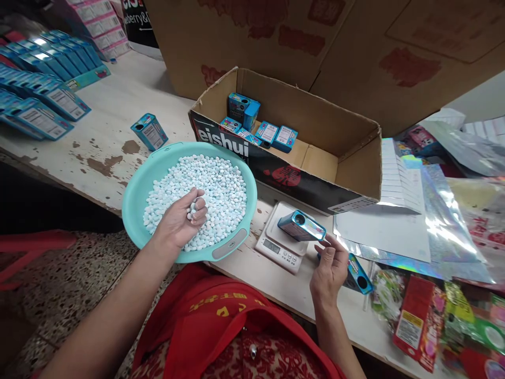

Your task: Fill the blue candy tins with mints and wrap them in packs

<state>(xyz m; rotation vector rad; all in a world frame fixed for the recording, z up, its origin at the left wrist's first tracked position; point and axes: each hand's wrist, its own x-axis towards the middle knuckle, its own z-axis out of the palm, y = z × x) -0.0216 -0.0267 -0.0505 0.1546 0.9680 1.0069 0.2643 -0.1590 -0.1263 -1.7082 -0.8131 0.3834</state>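
Beside the basin [136, 208] the desk [118, 92] is peeling; below it, speckled floor [90, 266]. Left hand [181, 218] clutches candies [192, 209]; right hand [330, 268], grip unclear.

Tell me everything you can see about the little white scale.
The scale looks plastic, its pale platform partly hidden by a blue box on it. Along the front are a display, its digits too blurred to read surely, and buttons beside it. It stands on the table near its edge, right of the bowl.
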